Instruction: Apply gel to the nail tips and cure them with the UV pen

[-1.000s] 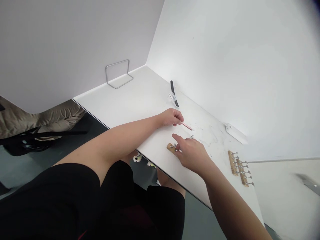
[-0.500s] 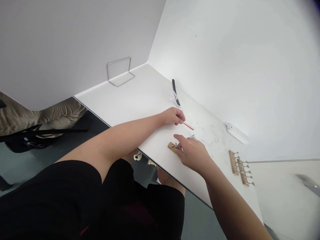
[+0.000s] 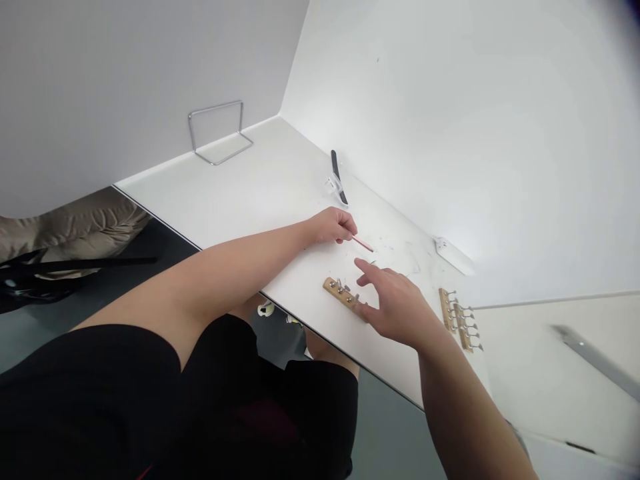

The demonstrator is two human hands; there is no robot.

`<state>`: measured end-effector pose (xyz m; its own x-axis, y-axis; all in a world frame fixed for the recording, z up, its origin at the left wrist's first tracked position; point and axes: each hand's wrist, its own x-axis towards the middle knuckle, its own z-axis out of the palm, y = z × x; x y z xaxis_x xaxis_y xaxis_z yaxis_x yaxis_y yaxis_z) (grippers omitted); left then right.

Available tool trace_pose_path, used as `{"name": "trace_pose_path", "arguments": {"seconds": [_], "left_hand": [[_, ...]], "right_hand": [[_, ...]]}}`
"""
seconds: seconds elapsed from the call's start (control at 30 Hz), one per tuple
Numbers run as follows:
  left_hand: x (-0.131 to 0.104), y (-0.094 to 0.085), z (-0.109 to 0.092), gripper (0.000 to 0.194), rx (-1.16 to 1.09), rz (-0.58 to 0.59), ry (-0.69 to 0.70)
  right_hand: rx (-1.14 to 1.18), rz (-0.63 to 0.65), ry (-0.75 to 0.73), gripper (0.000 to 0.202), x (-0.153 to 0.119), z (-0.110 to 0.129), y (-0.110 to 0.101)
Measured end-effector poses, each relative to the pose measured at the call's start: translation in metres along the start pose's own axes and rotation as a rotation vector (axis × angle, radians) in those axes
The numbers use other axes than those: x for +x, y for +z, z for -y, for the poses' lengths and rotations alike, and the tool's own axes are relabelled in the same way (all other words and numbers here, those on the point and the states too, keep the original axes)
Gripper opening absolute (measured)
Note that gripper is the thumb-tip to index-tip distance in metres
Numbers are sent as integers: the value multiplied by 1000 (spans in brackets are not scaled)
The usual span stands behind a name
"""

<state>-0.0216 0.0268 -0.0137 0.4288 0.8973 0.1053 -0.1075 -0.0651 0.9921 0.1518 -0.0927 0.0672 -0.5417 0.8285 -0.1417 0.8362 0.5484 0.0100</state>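
A thin pink stick (image 3: 363,244) with a dark tip juts from the closed fingers of my left hand (image 3: 334,225), which rests over the white desk (image 3: 280,193). I cannot make out the stick's exact kind. My right hand (image 3: 397,300) hovers open, thumb and fingers apart, beside a wooden strip (image 3: 345,295) with several metal pegs on it. Its thumb overlaps the strip's right end; whether they touch I cannot tell. Part of the strip is hidden behind that hand.
Two more wooden strips with metal pegs (image 3: 456,320) lie at the right. By the wall are a white power strip (image 3: 453,255) and a black bar (image 3: 339,177) with clear plastic. A wire stand (image 3: 220,133) is at the back left. Another person's trousers (image 3: 85,223) show beyond the panel.
My right hand has lifted off the wooden strip's pegs and spread, uncovering more of the strip. The left hand still holds the pink stick. The whole view has shifted slightly.
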Motion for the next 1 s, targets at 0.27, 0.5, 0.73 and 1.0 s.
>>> {"name": "trace_pose_path", "arguments": {"seconds": [0.27,0.5,0.73,1.0], "left_hand": [[-2,0,-1,11,-8,-30,-14],[-4,0,-4,11,-9,-34,-23],[-3,0,-2,11,37,-10,-10],[-2,0,-2,11,33,-16,-4]], "right_hand": [[66,3,5,58,-7,2,18],[90,-37,46,48,-3,5,33],[168,-83,101,45,-4,3,42],[170,-113,106,39,-3,4,42]]}}
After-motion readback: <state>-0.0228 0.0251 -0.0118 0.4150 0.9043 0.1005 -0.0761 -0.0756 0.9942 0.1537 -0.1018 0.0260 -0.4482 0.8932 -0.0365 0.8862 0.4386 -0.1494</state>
